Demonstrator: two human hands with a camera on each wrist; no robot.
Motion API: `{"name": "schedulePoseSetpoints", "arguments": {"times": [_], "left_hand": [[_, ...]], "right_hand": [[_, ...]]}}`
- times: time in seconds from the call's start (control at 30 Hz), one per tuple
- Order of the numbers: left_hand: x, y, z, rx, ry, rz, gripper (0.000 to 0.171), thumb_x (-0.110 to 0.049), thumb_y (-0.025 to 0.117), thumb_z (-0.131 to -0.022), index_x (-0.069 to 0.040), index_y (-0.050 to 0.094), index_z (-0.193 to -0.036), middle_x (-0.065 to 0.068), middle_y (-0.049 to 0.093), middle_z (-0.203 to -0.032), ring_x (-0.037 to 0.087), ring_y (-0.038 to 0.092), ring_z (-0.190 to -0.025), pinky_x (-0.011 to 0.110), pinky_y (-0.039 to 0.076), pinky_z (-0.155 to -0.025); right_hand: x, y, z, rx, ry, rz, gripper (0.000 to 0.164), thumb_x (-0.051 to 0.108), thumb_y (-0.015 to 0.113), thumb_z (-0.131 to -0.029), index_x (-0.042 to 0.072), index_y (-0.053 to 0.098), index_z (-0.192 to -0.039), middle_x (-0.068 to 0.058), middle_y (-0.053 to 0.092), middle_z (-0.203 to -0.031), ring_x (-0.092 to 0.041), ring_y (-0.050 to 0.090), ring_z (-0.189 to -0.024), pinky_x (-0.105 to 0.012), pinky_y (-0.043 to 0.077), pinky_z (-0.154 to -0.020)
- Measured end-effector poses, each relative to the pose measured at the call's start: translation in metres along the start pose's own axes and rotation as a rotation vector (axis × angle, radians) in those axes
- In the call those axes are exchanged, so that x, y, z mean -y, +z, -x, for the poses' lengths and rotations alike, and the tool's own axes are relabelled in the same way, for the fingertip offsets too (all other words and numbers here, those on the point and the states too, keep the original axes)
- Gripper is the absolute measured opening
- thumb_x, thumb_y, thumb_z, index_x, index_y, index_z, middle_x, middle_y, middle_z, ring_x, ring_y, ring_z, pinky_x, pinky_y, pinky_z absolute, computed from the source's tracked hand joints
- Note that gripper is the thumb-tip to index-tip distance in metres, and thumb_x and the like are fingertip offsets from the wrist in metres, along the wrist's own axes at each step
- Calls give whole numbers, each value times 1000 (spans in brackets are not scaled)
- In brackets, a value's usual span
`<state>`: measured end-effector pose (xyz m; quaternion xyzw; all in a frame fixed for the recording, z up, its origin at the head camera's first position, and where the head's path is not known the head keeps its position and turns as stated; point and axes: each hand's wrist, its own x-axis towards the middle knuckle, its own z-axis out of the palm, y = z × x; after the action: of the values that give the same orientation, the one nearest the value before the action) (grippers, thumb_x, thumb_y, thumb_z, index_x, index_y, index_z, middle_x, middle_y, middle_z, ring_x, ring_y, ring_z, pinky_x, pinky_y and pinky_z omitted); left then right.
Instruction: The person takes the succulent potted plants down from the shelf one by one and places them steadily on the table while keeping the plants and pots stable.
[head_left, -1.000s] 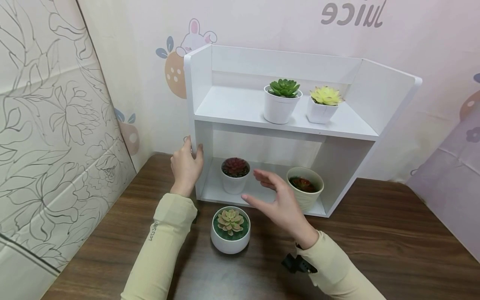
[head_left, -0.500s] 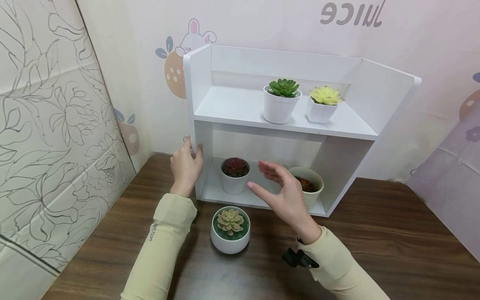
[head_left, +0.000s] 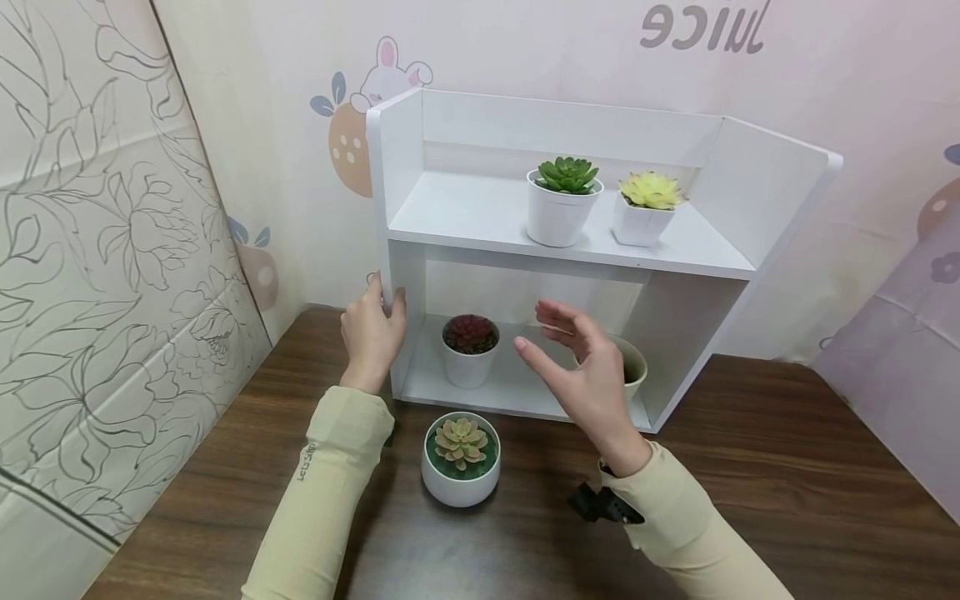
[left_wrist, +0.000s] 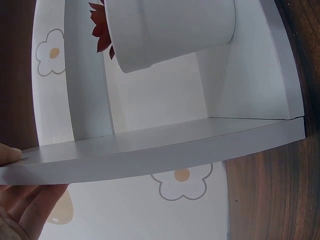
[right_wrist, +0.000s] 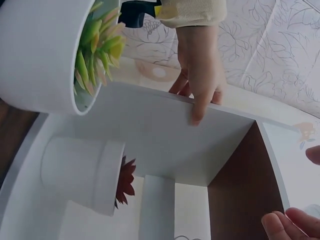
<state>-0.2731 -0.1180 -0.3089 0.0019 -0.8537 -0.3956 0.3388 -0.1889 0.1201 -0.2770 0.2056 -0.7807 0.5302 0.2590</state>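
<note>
A white two-level shelf [head_left: 570,260] stands on a dark wooden table [head_left: 787,483]. My left hand [head_left: 372,332] grips the front edge of the shelf's left side panel [left_wrist: 150,160], thumb on one face and fingers [left_wrist: 30,200] on the other. My right hand [head_left: 581,367] hovers with its fingers spread before the lower compartment and holds nothing. It hides most of a cream pot [head_left: 636,367]. A white pot with a red succulent [head_left: 468,350] stands at the lower left of the shelf. A white bowl with a pink-green succulent [head_left: 461,460] sits on the table between my arms.
On the upper board stand a round white pot with a green succulent [head_left: 564,204] and a square white pot with a yellow one [head_left: 647,208]. Patterned walls close in behind and on the left. In the right wrist view, the bowl [right_wrist: 40,55] is close.
My right hand has risen and drifted right, from beside the red succulent pot to in front of the cream pot, which it now mostly hides. My left hand has not moved.
</note>
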Motion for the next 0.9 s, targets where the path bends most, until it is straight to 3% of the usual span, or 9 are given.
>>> {"name": "schedulePoseSetpoints", "arguments": {"times": [0.33, 0.57, 0.9], "left_hand": [[1, 0, 0, -3, 6, -1, 41, -20, 56, -96, 5, 55, -128, 29, 67, -109, 42, 69, -86, 53, 54, -73], [1, 0, 0, 5, -4, -5, 42, -20, 55, -96, 4, 55, -130, 28, 66, -112, 43, 68, -92, 53, 53, -76], [0, 0, 0, 3, -8, -7, 43, -20, 55, -96, 6, 54, -130, 29, 66, -111, 43, 68, -90, 53, 54, -75]], "right_hand": [[3, -8, -9, -73, -31, -21, 52, 3, 76, -80, 0, 56, -127, -9, 61, -124, -10, 59, -111, -22, 47, -94], [5, -13, -13, -109, -38, -21, 52, 2, 75, -79, -3, 55, -127, -12, 61, -124, -23, 59, -114, -21, 47, -94], [11, -18, -20, -149, -60, -24, 53, 1, 75, -80, -4, 54, -128, -8, 60, -124, -20, 58, -115, -22, 46, -96]]}}
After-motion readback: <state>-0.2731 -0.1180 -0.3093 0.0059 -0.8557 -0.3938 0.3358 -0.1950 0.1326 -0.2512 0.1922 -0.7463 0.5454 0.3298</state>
